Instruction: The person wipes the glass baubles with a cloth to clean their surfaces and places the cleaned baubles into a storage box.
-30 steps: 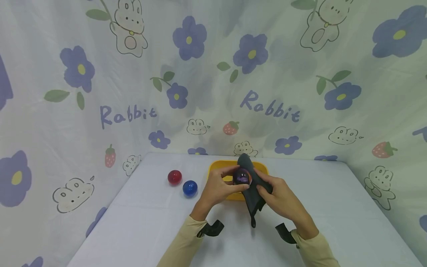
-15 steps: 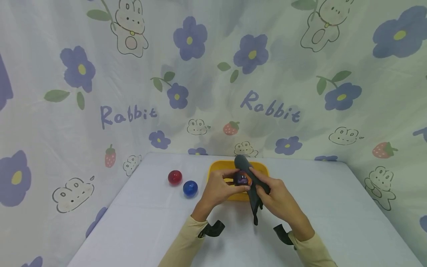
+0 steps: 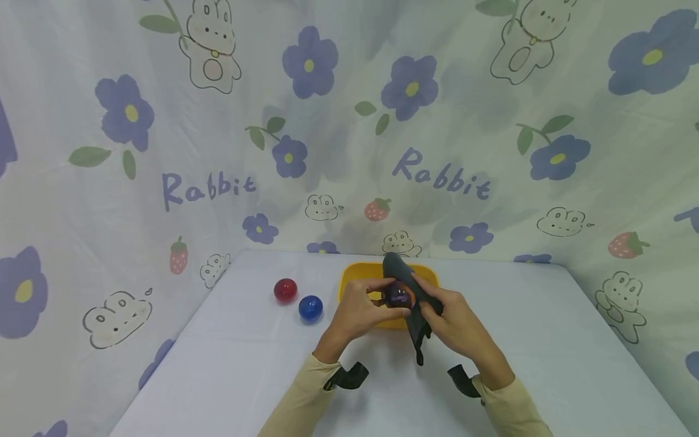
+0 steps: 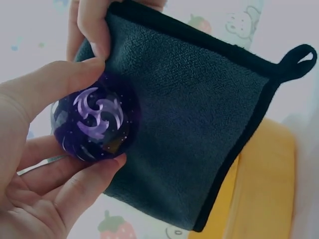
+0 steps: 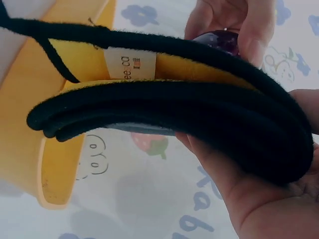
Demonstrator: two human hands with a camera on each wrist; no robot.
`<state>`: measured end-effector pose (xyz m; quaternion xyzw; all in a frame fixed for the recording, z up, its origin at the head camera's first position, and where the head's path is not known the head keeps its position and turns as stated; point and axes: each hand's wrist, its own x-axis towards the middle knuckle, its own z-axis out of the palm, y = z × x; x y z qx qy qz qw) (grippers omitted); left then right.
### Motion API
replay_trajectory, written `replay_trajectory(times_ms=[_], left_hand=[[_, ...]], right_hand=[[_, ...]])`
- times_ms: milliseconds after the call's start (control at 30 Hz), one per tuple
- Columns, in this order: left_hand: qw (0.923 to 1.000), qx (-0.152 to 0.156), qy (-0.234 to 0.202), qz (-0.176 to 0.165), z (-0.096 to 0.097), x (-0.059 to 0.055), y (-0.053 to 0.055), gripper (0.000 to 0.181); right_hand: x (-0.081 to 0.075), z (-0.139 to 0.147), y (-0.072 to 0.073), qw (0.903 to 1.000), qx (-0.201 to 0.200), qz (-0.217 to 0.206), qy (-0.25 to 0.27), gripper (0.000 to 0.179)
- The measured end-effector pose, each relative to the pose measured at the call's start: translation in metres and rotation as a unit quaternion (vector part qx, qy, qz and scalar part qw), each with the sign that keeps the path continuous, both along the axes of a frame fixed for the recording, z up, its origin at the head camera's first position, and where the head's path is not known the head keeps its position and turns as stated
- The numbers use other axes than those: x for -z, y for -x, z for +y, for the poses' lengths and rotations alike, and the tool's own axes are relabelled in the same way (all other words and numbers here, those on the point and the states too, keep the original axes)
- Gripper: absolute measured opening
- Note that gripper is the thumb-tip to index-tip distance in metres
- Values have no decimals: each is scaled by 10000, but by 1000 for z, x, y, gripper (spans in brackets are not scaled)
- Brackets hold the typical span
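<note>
My left hand [image 3: 357, 308] pinches a glossy purple ball [image 4: 97, 122] between thumb and fingers; a pale lilac three-armed swirl and small specks show in it. Against the ball lies a folded dark grey cloth [image 4: 179, 114] with black edging and a hanging loop at one corner. The right hand [image 3: 457, 321] grips this cloth, thumb on the near side. In the right wrist view, the cloth [image 5: 189, 112] is folded in several layers, and a yellow inner face with a white label [image 5: 130, 64] shows between them. Both hands are raised over the front of a yellow bin [image 3: 352, 273].
Left of the bin, a red ball [image 3: 286, 291] and a blue ball [image 3: 310, 308] sit on the white-covered table [image 3: 229, 364]. Behind the table hangs a curtain [image 3: 349, 133] printed with flowers and rabbits.
The cloth's upper end has shifted a little left, and its lower part has drawn in narrower. The purple ball has turned slightly between the fingers. Red and blue balls stay put.
</note>
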<state>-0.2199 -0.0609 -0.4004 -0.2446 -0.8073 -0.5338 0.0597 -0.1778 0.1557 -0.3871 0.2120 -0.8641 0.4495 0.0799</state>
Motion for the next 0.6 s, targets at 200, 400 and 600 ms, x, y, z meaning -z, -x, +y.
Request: replay_trajectory(times_ms=[200,400,600], left_hand=[[9999,34,7,128,1,1,-1,59],[9996,132,-201,149,2,1,-3,59],[9978,263,-599,-44,0,0,-1,58]], right_hand=[[2,4,4,9990,-202,-255,320,54],[4,7,7,9963,-444,-456,584,54],[4,6,8,9959,-382,-535,615,54]])
